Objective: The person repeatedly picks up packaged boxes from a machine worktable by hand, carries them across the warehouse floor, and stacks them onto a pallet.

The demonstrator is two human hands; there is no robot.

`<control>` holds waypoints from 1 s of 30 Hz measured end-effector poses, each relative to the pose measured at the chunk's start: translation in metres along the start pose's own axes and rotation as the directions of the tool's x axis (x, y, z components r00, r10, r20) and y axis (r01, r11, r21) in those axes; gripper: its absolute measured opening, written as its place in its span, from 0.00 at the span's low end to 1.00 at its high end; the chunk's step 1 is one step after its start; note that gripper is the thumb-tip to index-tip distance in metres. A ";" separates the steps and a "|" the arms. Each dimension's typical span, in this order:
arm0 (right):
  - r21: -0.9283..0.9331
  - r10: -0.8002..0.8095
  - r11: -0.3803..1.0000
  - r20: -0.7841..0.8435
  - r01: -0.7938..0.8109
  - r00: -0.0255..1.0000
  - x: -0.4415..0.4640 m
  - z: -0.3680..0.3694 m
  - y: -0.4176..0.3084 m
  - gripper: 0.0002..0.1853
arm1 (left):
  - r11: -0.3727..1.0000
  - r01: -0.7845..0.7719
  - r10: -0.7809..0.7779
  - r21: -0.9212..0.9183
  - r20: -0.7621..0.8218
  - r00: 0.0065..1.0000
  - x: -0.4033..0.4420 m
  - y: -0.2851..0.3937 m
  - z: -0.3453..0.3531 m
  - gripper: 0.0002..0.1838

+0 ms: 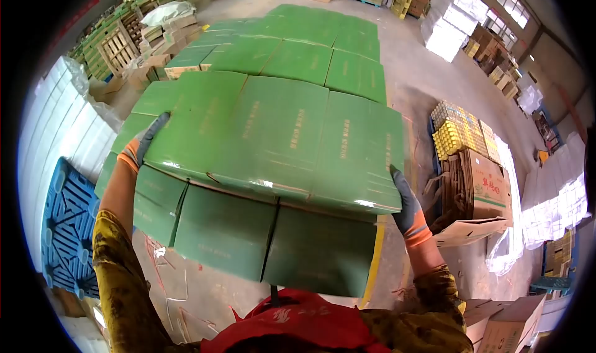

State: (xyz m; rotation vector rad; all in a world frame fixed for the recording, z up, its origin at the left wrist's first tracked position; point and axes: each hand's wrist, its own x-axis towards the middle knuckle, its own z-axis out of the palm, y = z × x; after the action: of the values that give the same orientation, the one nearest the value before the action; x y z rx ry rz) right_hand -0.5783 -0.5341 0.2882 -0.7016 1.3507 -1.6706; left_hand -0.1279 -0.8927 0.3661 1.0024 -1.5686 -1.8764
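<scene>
Our grey-orange gloved left hand (149, 137) at nine o'clock, right hand (406, 201) at four: apart, clamping ends of green cardboard box row (271, 135) at centre, atop darker green boxes (226, 226) at six. We should squeeze evenly, keep row level.

Two gloved hands (406, 199) are showing, one red apron (298, 322)'s poking in, three boxes (226, 232) are sitting lowest up front.

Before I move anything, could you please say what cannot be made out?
All in the head view:
Contents of the green boxes: hidden by their walls.
Most of their print: too small and blurred.
Palm of the right hand: hidden by its back.
Rest of the red garment: cut by the bottom edge.
</scene>
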 end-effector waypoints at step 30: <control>-0.364 0.427 0.748 0.904 0.555 0.016 -0.145 0.404 0.099 0.29 | 0.853 0.460 0.232 -0.246 -0.611 -0.757 -0.569 -0.408 0.132 0.29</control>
State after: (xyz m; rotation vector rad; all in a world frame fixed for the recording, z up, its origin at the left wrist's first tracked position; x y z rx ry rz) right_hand -0.1447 -0.6074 0.3099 -1.9731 0.6188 -0.1215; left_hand 0.1478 -0.2903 0.1046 2.2724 -0.0017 0.4966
